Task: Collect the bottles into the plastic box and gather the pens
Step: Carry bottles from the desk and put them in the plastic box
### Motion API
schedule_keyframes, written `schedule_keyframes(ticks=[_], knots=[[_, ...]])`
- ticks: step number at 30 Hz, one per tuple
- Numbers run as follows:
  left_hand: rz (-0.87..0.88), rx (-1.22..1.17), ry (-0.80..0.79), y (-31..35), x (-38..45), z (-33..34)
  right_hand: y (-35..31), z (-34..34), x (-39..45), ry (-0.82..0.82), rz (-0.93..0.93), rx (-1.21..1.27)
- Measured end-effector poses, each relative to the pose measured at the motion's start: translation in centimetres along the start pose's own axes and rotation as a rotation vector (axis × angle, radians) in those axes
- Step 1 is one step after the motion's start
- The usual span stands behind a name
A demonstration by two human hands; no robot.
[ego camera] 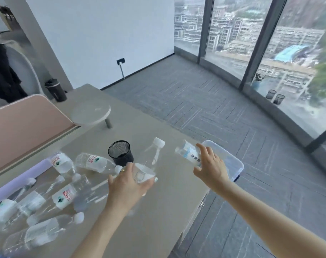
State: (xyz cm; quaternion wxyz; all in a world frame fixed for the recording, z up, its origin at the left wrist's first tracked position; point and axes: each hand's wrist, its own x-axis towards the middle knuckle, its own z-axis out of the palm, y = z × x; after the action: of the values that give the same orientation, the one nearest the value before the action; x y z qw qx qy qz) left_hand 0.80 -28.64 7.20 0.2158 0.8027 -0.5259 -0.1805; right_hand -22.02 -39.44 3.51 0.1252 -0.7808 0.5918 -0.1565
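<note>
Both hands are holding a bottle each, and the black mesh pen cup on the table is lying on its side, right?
Not quite. In the head view the black mesh pen cup stands upright. Both hands do hold bottles: left hand, right hand.

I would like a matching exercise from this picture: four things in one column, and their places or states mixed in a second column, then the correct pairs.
Things
1. black mesh pen cup
2. clear plastic box
3. blue-labelled clear plastic bottle
4. white-capped clear plastic bottle

Places or states
A. held in the right hand
B. at the table's right edge
C. held in the left hand
D. standing upright on the table

Pairs: 1-D, 2-B, 3-A, 4-C
</note>
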Motion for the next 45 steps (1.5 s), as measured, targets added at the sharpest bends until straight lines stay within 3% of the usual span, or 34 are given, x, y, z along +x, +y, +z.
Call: schedule_keyframes(ticks=[8,22,33,45], knots=[[-0.028,-0.269,-0.076,11.5,2.3,5.5,10.9,-6.8,1.7,0.025,0.128,0.054],[0.001,-0.416,-0.237,29.7,4.8,17.1,28.6,-16.0,1.8,0.121,0.257,-0.012],[0.076,-0.359,-0.306,36.1,9.9,22.8,35.6,-16.5,2.9,0.142,0.444,0.031],[0.027,-0.324,-0.427,39.3,23.4,26.4,38.6,-13.8,17.9,0.061,0.431,0.055]])
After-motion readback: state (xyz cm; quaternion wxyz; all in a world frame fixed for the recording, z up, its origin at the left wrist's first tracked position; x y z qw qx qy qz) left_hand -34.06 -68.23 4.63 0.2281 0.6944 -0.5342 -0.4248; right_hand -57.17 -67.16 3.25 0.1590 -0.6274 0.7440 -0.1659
